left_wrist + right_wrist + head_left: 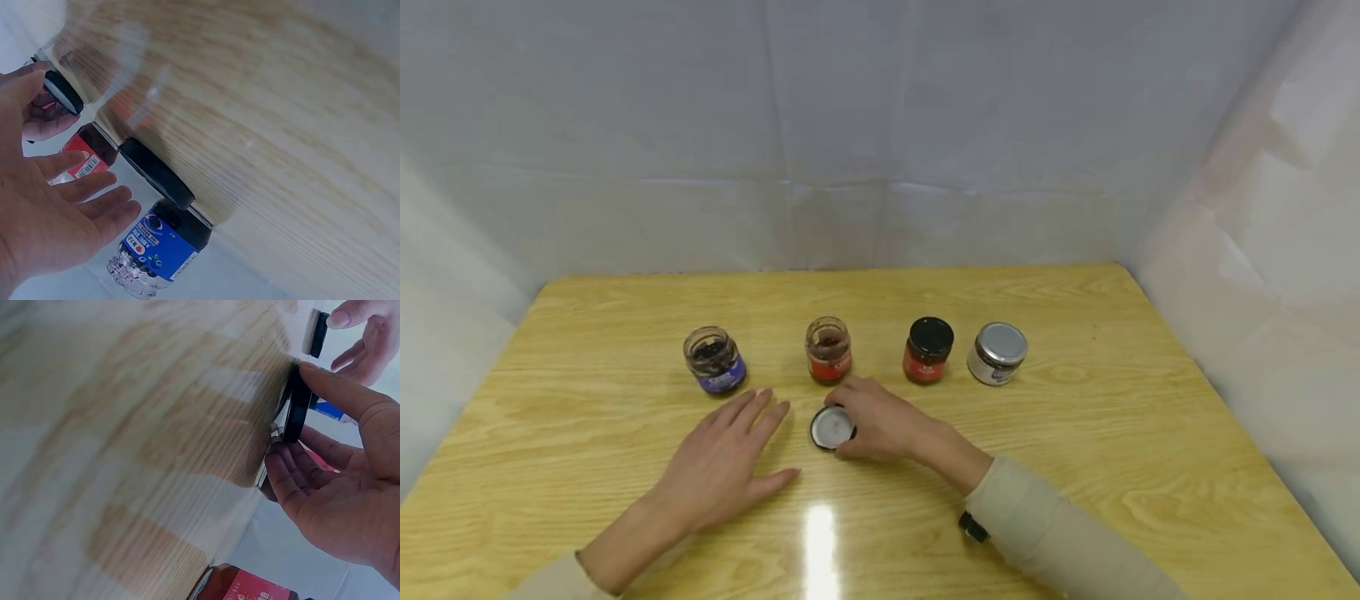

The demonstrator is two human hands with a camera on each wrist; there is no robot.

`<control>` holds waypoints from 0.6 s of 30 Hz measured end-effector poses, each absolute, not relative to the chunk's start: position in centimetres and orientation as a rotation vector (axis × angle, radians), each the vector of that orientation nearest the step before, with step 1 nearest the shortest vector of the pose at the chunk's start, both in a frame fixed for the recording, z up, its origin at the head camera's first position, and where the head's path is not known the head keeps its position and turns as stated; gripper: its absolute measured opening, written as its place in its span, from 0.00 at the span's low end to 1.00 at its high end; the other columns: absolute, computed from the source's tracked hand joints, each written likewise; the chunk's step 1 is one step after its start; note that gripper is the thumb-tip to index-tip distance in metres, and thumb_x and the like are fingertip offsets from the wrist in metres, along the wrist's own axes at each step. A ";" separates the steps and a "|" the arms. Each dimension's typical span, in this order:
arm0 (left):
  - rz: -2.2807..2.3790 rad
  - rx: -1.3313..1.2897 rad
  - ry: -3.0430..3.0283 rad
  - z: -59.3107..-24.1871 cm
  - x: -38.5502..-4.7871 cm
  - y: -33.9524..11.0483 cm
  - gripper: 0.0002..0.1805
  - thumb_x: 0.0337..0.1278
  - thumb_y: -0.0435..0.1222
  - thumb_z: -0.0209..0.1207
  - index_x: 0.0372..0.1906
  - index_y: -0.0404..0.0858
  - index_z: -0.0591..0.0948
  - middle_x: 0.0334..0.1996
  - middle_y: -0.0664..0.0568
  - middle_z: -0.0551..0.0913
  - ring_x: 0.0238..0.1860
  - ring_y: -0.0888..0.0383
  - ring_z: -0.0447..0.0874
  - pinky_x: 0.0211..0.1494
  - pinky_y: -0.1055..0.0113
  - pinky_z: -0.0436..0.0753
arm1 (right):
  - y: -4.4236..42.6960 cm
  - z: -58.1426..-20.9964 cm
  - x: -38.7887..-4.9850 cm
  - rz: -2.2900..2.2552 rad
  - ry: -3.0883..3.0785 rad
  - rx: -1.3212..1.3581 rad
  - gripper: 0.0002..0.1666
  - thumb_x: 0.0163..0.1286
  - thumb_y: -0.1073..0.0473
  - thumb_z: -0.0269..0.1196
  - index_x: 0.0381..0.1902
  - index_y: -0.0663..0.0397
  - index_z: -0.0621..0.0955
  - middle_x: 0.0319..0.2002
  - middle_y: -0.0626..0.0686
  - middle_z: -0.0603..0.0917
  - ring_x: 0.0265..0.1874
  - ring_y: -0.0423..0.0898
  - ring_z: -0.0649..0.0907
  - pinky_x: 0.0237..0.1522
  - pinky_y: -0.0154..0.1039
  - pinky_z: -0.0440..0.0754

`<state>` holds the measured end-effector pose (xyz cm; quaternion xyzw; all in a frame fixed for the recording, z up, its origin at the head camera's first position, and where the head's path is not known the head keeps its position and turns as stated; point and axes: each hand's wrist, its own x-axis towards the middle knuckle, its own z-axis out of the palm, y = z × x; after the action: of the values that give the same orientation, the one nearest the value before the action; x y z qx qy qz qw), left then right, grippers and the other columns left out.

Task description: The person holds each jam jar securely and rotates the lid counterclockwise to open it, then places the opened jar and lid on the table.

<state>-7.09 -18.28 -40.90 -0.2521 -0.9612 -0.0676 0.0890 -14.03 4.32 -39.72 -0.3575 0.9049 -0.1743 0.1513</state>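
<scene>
My right hand (pixel 883 417) pinches a black jar lid (pixel 832 427) by its edge, its pale inner side facing up. In the right wrist view the same lid (pixel 299 406) sits between thumb and fingers, slightly tilted at the tabletop. My left hand (pixel 722 462) is spread just above the table, fingers extended, holding nothing. A second black lid (pixel 156 173) lies near it in the left wrist view; the head view hides it behind the hand. Beyond the hands stand a lidless blue-labelled jar (pixel 715 361) of dark contents and a lidless red-labelled jar (pixel 829 350).
Right of the lidless jars stand a red-labelled jar with a black lid (pixel 928 350) and a squat jar with a silver lid (pixel 997 353). All rest on the wood-grain table (pixel 1112 467). Pale sheeting (pixel 880 133) hangs behind and at both sides.
</scene>
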 end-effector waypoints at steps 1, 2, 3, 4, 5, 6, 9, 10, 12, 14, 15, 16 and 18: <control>-0.202 -0.750 -2.859 -40.9 -7.1 -18.3 0.42 0.51 0.61 0.60 0.64 0.36 0.72 0.62 0.36 0.70 0.62 0.39 0.67 0.57 0.43 0.70 | 4.3 -39.7 -14.0 -0.501 2.596 -1.027 0.33 0.57 0.51 0.71 0.59 0.54 0.75 0.56 0.51 0.74 0.53 0.45 0.73 0.54 0.35 0.71; -0.203 -0.750 -2.855 -40.9 -7.1 -18.3 0.42 0.51 0.61 0.60 0.63 0.36 0.72 0.62 0.36 0.70 0.62 0.39 0.67 0.57 0.43 0.70 | 4.3 -39.8 -14.0 -0.504 2.593 -1.025 0.33 0.57 0.51 0.71 0.59 0.54 0.75 0.56 0.51 0.74 0.53 0.45 0.73 0.54 0.35 0.71; -0.205 -0.752 -2.853 -40.9 -7.1 -18.3 0.42 0.51 0.61 0.61 0.63 0.36 0.72 0.62 0.36 0.70 0.62 0.39 0.67 0.57 0.43 0.71 | 4.4 -39.8 -14.0 -0.506 2.592 -1.024 0.33 0.57 0.51 0.72 0.59 0.53 0.75 0.56 0.51 0.73 0.53 0.45 0.73 0.54 0.35 0.71; -0.206 -0.753 -2.851 -40.9 -7.1 -18.3 0.41 0.51 0.61 0.61 0.63 0.36 0.72 0.62 0.37 0.70 0.62 0.39 0.67 0.57 0.43 0.71 | 4.4 -39.8 -14.0 -0.507 2.592 -1.024 0.33 0.57 0.51 0.72 0.59 0.53 0.75 0.56 0.51 0.73 0.52 0.45 0.73 0.53 0.35 0.71; -0.204 -0.755 -2.849 -40.9 -7.0 -18.3 0.41 0.51 0.61 0.61 0.63 0.36 0.72 0.62 0.37 0.70 0.61 0.39 0.67 0.56 0.43 0.71 | 4.4 -39.8 -14.0 -0.507 2.592 -1.026 0.33 0.57 0.51 0.72 0.59 0.53 0.75 0.56 0.51 0.74 0.52 0.45 0.72 0.53 0.35 0.71; -0.204 -0.757 -2.848 -40.9 -7.0 -18.3 0.41 0.51 0.61 0.60 0.63 0.36 0.72 0.62 0.37 0.71 0.61 0.39 0.68 0.56 0.43 0.71 | 4.4 -39.8 -14.0 -0.507 2.593 -1.027 0.33 0.57 0.51 0.71 0.59 0.53 0.75 0.56 0.51 0.74 0.52 0.45 0.72 0.53 0.35 0.71; -0.204 -0.759 -2.845 -40.9 -7.1 -18.3 0.41 0.52 0.60 0.60 0.63 0.36 0.72 0.61 0.37 0.71 0.61 0.39 0.68 0.56 0.43 0.71 | 4.5 -39.8 -14.0 -0.508 2.596 -1.031 0.33 0.57 0.50 0.71 0.60 0.53 0.75 0.56 0.50 0.74 0.52 0.45 0.72 0.53 0.34 0.71; -0.204 -0.758 -2.844 -40.9 -7.1 -18.3 0.41 0.52 0.60 0.60 0.63 0.36 0.73 0.61 0.37 0.71 0.61 0.39 0.68 0.56 0.43 0.71 | 4.5 -39.8 -14.0 -0.510 2.597 -1.032 0.33 0.57 0.50 0.71 0.60 0.53 0.75 0.56 0.50 0.74 0.52 0.45 0.72 0.53 0.34 0.71; -0.208 -0.756 -2.840 -40.9 -7.1 -18.3 0.41 0.52 0.60 0.61 0.63 0.35 0.73 0.61 0.36 0.71 0.61 0.39 0.68 0.56 0.43 0.71 | 4.5 -39.8 -14.0 -0.512 2.597 -1.037 0.34 0.57 0.50 0.71 0.60 0.52 0.75 0.56 0.50 0.74 0.52 0.44 0.72 0.52 0.34 0.71; -0.209 -0.754 -2.837 -40.8 -7.1 -18.2 0.41 0.52 0.60 0.61 0.63 0.35 0.73 0.61 0.36 0.71 0.61 0.39 0.68 0.56 0.43 0.71 | 4.6 -39.8 -13.9 -0.518 2.592 -1.043 0.34 0.57 0.51 0.71 0.60 0.52 0.75 0.56 0.49 0.74 0.50 0.44 0.72 0.51 0.33 0.71; -0.209 -0.753 -2.837 -40.8 -7.1 -18.2 0.41 0.52 0.60 0.61 0.63 0.35 0.73 0.61 0.36 0.71 0.61 0.39 0.68 0.56 0.43 0.71 | 4.6 -39.8 -13.9 -0.518 2.588 -1.049 0.35 0.57 0.51 0.72 0.60 0.52 0.75 0.56 0.50 0.74 0.50 0.44 0.72 0.50 0.33 0.71; -0.210 -0.751 -2.838 -40.8 -7.1 -18.2 0.41 0.52 0.60 0.61 0.63 0.35 0.73 0.61 0.37 0.71 0.61 0.39 0.68 0.56 0.43 0.71 | 4.7 -39.7 -13.9 -0.520 2.583 -1.054 0.36 0.56 0.51 0.72 0.61 0.53 0.74 0.57 0.50 0.73 0.50 0.44 0.71 0.50 0.33 0.71; -0.212 -0.746 -2.841 -40.7 -7.0 -18.1 0.41 0.52 0.60 0.60 0.63 0.35 0.73 0.62 0.37 0.71 0.61 0.40 0.68 0.56 0.43 0.71 | 4.9 -39.6 -13.8 -0.518 2.570 -1.061 0.38 0.57 0.51 0.71 0.64 0.53 0.72 0.58 0.50 0.73 0.51 0.44 0.71 0.52 0.34 0.71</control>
<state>-7.03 -18.09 -40.71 -0.2521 -0.9600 -0.0716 0.0981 -13.83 4.86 -39.61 -0.3706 0.8975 -0.1809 0.1560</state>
